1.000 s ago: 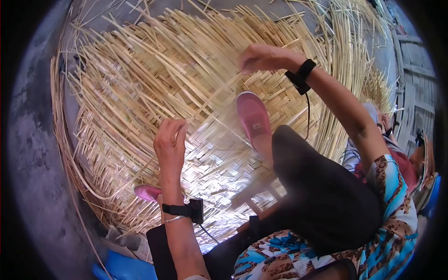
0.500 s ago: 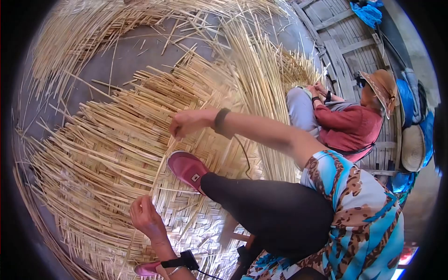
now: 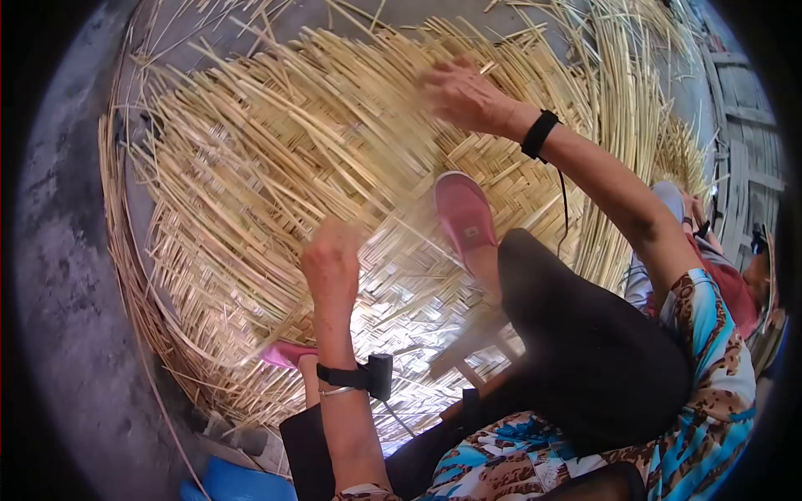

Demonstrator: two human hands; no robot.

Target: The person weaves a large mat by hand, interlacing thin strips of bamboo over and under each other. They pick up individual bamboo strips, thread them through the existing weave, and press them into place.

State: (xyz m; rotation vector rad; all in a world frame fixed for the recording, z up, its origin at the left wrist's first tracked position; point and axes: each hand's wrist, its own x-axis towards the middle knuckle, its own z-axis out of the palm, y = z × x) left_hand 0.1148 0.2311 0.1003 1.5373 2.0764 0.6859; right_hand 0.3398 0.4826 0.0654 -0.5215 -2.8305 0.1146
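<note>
A half-woven mat of pale split-bamboo strips (image 3: 418, 275) spreads under my feet, herringbone in its finished part. Long loose strip ends (image 3: 242, 142) fan out over its far and left sides. My left hand (image 3: 332, 257) hovers near the mat's left middle, fingers curled in and slightly blurred; what they hold, if anything, is hidden. Over the far right part of the strips, my right hand (image 3: 464, 93) is smeared by motion, so its fingers and any strip in them cannot be made out. My pink shoe (image 3: 464, 209) rests on the weave between the hands.
A thick bundle of long strips (image 3: 622, 125) lies to the right of the mat. Beyond it sits another person in a red top (image 3: 735, 271), beside a slatted wooden frame (image 3: 743, 184). Grey floor (image 3: 67, 250) borders the left. A blue object (image 3: 242, 480) lies at bottom left.
My view has swung to the left. The strip stretched between my two hands before is no longer visible there. My right hand has moved farther out over the strips, away from my shoe.
</note>
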